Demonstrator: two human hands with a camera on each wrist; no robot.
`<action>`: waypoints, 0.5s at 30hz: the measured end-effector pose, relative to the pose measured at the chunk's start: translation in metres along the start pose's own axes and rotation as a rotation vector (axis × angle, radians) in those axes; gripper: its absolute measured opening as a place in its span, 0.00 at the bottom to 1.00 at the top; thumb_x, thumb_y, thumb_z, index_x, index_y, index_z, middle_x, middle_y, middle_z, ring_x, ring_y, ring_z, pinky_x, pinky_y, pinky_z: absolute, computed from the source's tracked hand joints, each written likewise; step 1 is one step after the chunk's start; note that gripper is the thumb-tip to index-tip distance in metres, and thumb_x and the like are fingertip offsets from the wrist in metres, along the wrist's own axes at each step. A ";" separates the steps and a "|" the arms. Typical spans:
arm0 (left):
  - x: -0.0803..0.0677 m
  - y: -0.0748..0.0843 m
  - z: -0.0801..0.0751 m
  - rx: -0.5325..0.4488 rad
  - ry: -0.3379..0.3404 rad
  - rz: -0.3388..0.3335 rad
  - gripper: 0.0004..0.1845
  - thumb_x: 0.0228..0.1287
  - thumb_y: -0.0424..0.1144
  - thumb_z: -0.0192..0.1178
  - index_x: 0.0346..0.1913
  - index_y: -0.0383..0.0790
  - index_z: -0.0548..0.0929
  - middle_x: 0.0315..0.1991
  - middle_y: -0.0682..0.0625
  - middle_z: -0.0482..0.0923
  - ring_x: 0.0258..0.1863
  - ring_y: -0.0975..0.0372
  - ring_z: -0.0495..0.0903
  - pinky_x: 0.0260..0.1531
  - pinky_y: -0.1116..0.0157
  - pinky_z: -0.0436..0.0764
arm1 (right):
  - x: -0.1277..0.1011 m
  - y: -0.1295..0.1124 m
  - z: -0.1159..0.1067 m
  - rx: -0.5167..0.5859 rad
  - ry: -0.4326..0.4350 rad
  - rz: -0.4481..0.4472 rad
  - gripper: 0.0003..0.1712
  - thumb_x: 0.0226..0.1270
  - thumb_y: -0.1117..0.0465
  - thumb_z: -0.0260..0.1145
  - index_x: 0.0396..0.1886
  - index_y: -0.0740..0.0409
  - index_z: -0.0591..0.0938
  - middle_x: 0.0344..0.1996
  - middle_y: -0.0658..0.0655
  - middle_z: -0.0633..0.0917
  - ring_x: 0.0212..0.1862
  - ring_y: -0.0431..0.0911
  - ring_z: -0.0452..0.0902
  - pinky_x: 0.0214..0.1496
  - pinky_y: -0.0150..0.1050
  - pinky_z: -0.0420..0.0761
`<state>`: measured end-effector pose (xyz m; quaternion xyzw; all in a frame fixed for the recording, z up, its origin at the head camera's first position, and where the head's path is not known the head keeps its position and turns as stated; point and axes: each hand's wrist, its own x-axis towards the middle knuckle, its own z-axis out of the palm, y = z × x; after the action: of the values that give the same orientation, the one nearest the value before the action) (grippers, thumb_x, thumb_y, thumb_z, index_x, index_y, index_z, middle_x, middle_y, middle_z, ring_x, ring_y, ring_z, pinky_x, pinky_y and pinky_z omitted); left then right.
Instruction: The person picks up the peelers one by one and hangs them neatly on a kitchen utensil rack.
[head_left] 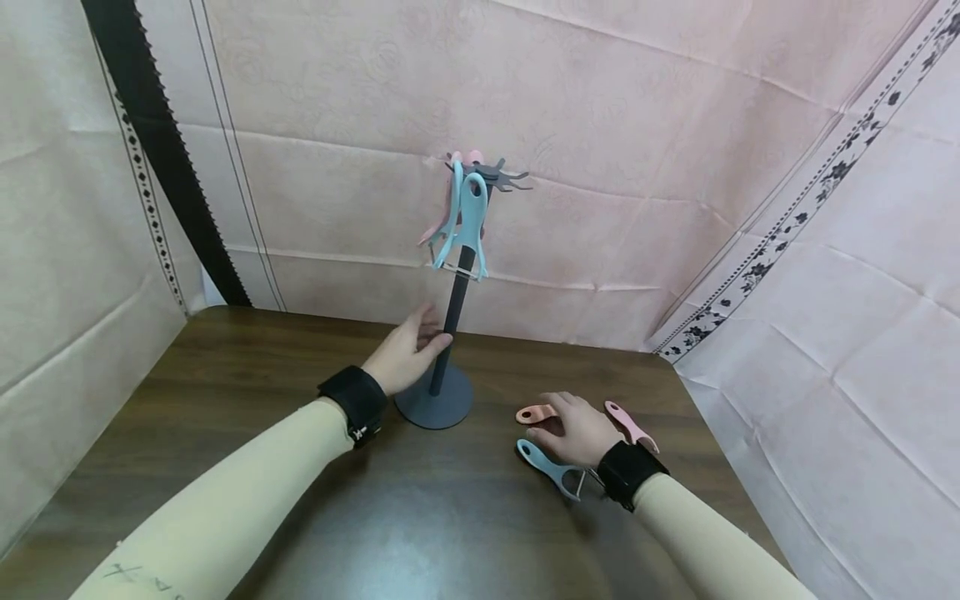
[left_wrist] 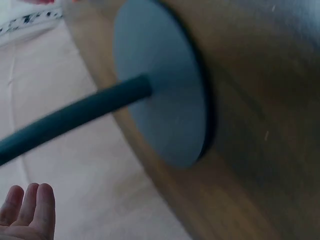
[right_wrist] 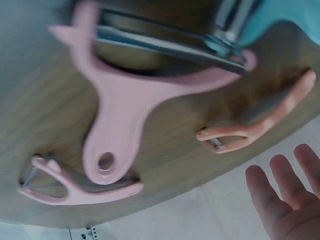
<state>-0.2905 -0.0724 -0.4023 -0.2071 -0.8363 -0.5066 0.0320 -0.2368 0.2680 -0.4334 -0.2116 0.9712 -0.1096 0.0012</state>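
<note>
My left hand (head_left: 405,352) is beside the dark pole (head_left: 457,304) of an upright stand, thumb near it; the left wrist view shows its fingers (left_wrist: 44,210) extended, apart from the pole. Light blue peelers (head_left: 472,218) hang from the stand's hooks, with pink ones partly hidden behind. My right hand (head_left: 581,432) hovers over peelers on the table, fingers extended, gripping nothing visible. An orange peeler (right_wrist: 252,131) lies by its fingertips. A blue peeler (head_left: 540,458) lies in front of it and a pink peeler (head_left: 632,425) to its right. Another pink peeler (right_wrist: 120,110) lies under the hand.
The stand's round grey base (head_left: 433,410) rests on a brown wooden table (head_left: 360,517). Bare hooks (head_left: 513,177) stick out to the right at the top. Pale patterned cloth (head_left: 600,125) hangs behind the table and at both sides.
</note>
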 end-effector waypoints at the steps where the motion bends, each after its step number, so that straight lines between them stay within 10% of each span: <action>1: 0.000 -0.002 0.005 0.005 -0.010 -0.001 0.40 0.72 0.58 0.49 0.75 0.39 0.49 0.67 0.40 0.65 0.63 0.53 0.70 0.60 0.57 0.69 | -0.004 0.000 0.000 -0.012 -0.005 -0.005 0.41 0.61 0.33 0.63 0.67 0.51 0.72 0.61 0.55 0.75 0.61 0.53 0.71 0.55 0.52 0.74; 15: 0.003 -0.012 0.033 0.072 0.006 0.041 0.17 0.78 0.46 0.43 0.58 0.38 0.66 0.48 0.42 0.76 0.50 0.53 0.77 0.47 0.54 0.76 | -0.046 -0.003 0.007 -0.165 -0.027 -0.129 0.40 0.56 0.34 0.68 0.60 0.55 0.77 0.53 0.57 0.80 0.57 0.55 0.75 0.54 0.55 0.74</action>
<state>-0.2923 -0.0478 -0.4276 -0.2216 -0.8495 -0.4760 0.0524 -0.1935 0.2832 -0.4420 -0.2746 0.9612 -0.0264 -0.0103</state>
